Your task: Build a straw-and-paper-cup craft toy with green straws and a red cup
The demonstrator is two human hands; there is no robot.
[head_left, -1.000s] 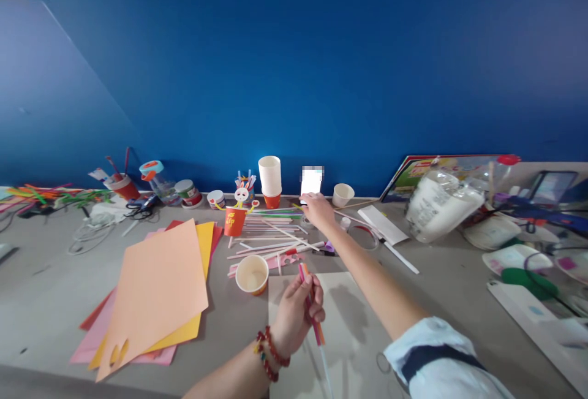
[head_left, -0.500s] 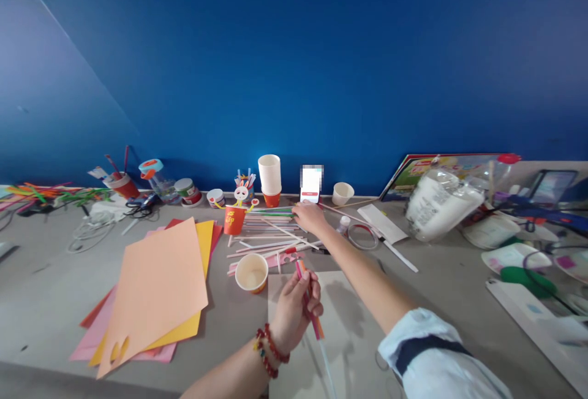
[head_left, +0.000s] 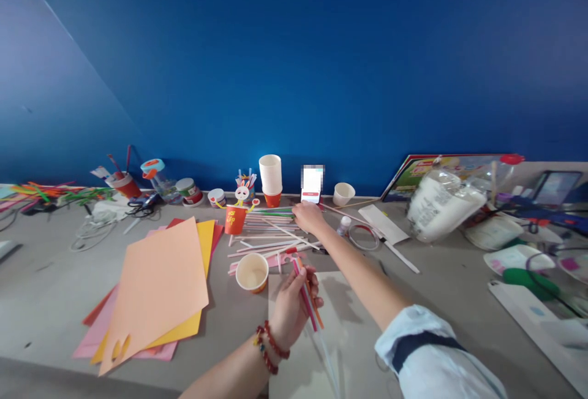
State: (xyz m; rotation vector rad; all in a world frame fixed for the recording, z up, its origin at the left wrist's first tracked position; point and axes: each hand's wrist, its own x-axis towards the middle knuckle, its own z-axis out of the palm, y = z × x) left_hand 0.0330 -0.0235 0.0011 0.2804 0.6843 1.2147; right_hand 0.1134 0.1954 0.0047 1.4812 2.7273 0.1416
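My left hand (head_left: 299,298), with red bead bracelets (head_left: 271,350) at its wrist, is closed round slim pink and orange sticks (head_left: 312,313). Thin pale rods (head_left: 327,356) extend below them over a light board (head_left: 342,313). Stretched forward, my right hand (head_left: 309,216) is at the far ends of a row of pale and coloured sticks (head_left: 271,225), just in front of a propped phone (head_left: 311,187). Its fingertips are hidden, so whether it grips anything does not show. An open paper cup (head_left: 252,273) stands left of my left hand.
Coloured paper sheets (head_left: 160,288) lie stacked at left. A red cup with a rabbit figure (head_left: 235,219) and stacked cups (head_left: 270,172) stand behind. At right are a wrapped white bundle (head_left: 443,206), a white pen (head_left: 404,258) and a small bottle (head_left: 343,225).
The pink and orange sticks in my left hand have shifted and spread slightly, with two pale rods now distinct below. My right hand has stayed in nearly the same place.
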